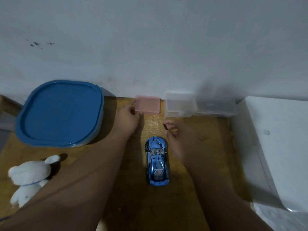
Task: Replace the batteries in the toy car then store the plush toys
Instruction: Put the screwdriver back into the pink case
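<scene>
Head view: light, slippery car

Toy car (157, 161) sits on the table (216, 155) between the forearms; probably light, stiff and glossy, best held by its sides. Left hand (128, 118) grips the pink box (147, 105); right hand (176, 139) pinches a small dark piece (165, 127), perhaps a battery

The wooden counter (208, 164) bears a blue lidded container (60, 112) back-left, a white plush toy (30, 175) at the left edge, a toy car (157, 161) mid-counter, and a pink box (147, 105) and clear boxes (180, 104) along the back edge.

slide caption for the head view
Left hand holding pink plastic box; right hand pinching small dark object near blue toy car
</scene>
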